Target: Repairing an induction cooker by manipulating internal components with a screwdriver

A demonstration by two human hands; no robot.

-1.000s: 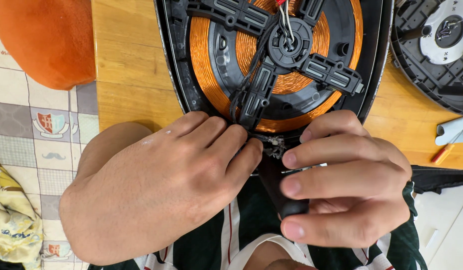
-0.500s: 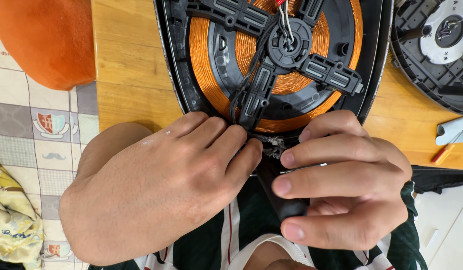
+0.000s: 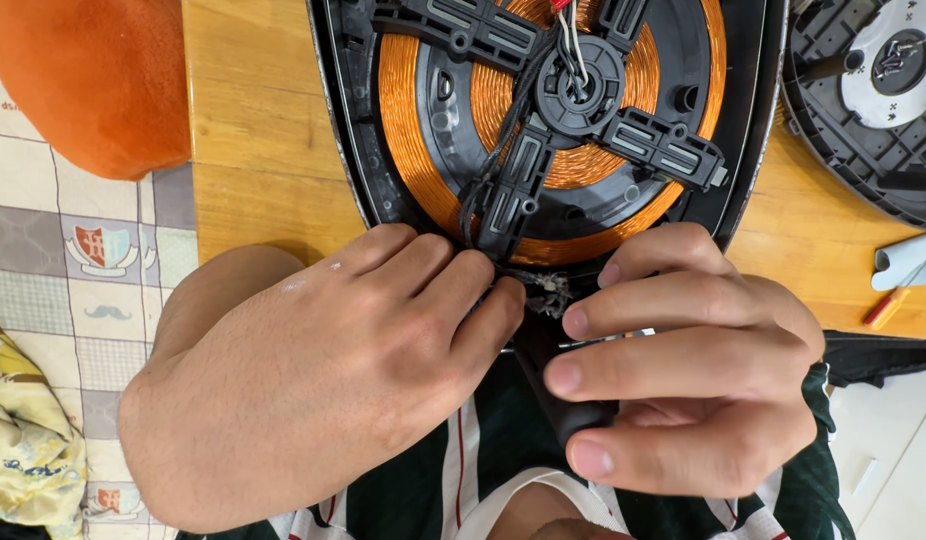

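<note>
Fingers are barely shifting: right hand (image 3: pixel 683 370) is still wrapping its grip around a black tool handle (image 3: pixel 568 405), left hand (image 3: pixel 323 380) pinching wires at the copper coil's (image 3: pixel 423 150) 6 o'clock edge, on the tabletop (image 3: pixel 253 130).

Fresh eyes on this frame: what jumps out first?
The round copper-orange wire coil under a black plastic cross-shaped bracket, inside the opened black appliance housing at top centre on the wooden table. Just below it, the left hand and right hand meet at the housing's near edge, the right wrapped round a black tool handle. An orange rounded object sits top left.
</note>
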